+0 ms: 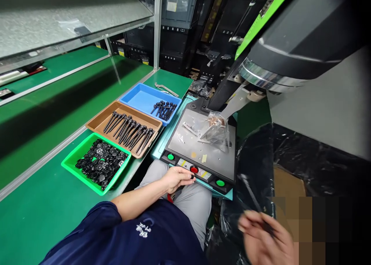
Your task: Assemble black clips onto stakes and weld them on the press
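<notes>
My left hand (174, 179) is closed in a pinch, with a small black part (192, 176) between thumb and fingertips. It is just in front of the red button (194, 169) on the press base. At the lower right my right hand (268, 238), smeared by motion, is closed on a thin black rod (251, 191) that points up and away from the fingers. A green tray (75, 179) holds many small black caps (100, 162). Black rods with thick heads (129, 131) lie in rows in a brown tray (100, 120).
A blue tray (139, 95) holds shorter black rods at its right end; a wrench (166, 89) lies behind it. The press plate (185, 139) bears a plastic-wrapped fixture (217, 128) under the large press head (278, 72). Green buttons (220, 183) flank the red one. Black plastic sheeting (255, 153) hangs at right.
</notes>
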The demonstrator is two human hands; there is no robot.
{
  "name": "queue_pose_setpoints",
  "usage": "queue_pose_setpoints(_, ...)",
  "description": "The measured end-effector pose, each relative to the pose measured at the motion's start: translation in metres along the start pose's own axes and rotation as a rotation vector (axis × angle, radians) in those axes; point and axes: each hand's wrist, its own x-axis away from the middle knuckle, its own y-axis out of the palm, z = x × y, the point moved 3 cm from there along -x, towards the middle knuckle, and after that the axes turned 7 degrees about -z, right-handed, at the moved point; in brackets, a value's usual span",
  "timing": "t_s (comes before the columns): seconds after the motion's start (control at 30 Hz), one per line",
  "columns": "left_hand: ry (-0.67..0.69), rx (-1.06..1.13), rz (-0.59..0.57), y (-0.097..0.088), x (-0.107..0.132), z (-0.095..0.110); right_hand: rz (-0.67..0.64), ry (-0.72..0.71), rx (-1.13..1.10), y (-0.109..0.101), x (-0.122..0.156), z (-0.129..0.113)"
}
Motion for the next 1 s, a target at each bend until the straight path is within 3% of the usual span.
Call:
queue_pose_setpoints(0.07, 0.045, 0.028, 0.018, -0.001, 0.003, 0.008, -0.123, -0.014, -0.238, 0.035, -0.011, 0.012)
queue_pose_setpoints(0.17, 0.146, 0.072, 0.066, -0.006, 0.01, 0.021, -0.358, 0.136, -0.349, 0.087, -0.018, 0.034)
queue_pose_setpoints(0.3, 0.255, 0.085, 0.106, -0.013, 0.015, 0.034, -0.555, 0.178, -0.278, 0.119, -0.015, 0.051)
queue_pose_setpoints(0.43, 0.274, 0.029, 0.114, -0.013, 0.014, 0.04, -0.596, 0.206, -0.304, 0.122, -0.009, 0.055)
queue_pose_setpoints(0.67, 0.265, -0.097, 0.014, 0.002, 0.012, 0.046, -0.486, 0.236, -0.461, 0.121, -0.004, 0.051)
queue_pose_setpoints(1.0, 0.281, -0.195, -0.012, 0.011, 0.017, 0.044, -0.456, 0.193, -0.521, 0.119, -0.006, 0.056)
